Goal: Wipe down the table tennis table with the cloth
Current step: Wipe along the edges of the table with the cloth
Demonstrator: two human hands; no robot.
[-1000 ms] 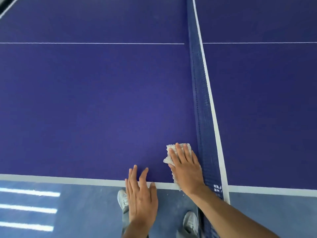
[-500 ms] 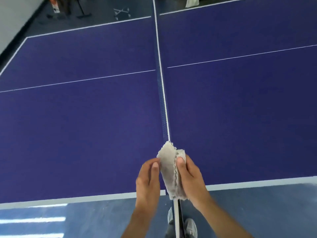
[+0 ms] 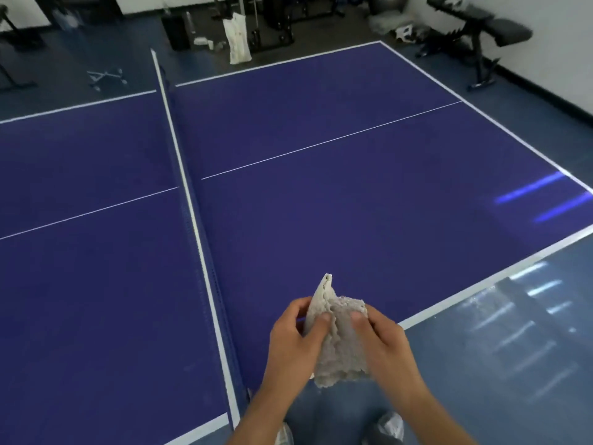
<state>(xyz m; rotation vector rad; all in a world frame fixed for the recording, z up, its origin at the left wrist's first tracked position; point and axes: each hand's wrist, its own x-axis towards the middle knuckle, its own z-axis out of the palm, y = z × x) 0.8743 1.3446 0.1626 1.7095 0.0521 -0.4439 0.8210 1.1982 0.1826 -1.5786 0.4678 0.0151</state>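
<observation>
Gym clutter filled the top of the frame: a black padded weight bench (image 3: pixel 491 30) at the upper right, dark exercise racks (image 3: pixel 276 17) at upper centre, and a white sack (image 3: pixel 239 38) standing on the grey-blue floor (image 3: pixel 513 364) just beyond the far edge of the counter. That counter, a large purple table tennis top with white border lines (image 3: pixel 321 200), spread across most of the view, split from upper left to lower centre by a dark blue net with a white top band (image 3: pixel 192 226). Pale streaks of reflected light lay on the purple surface at the right edge and on the floor below it. Low in the centre, both hands held a crumpled off-white textured cloth (image 3: pixel 340 342) raised above the near edge of the counter, not touching the surface. The left hand (image 3: pixel 293 345) pinched the cloth's left side between thumb and fingers, and the right hand (image 3: pixel 385 342) gripped its right side with the thumb pressed on the front. One corner of the cloth pointed upward, and its lower edge hung down over blue jeans (image 3: pixel 333 409).
</observation>
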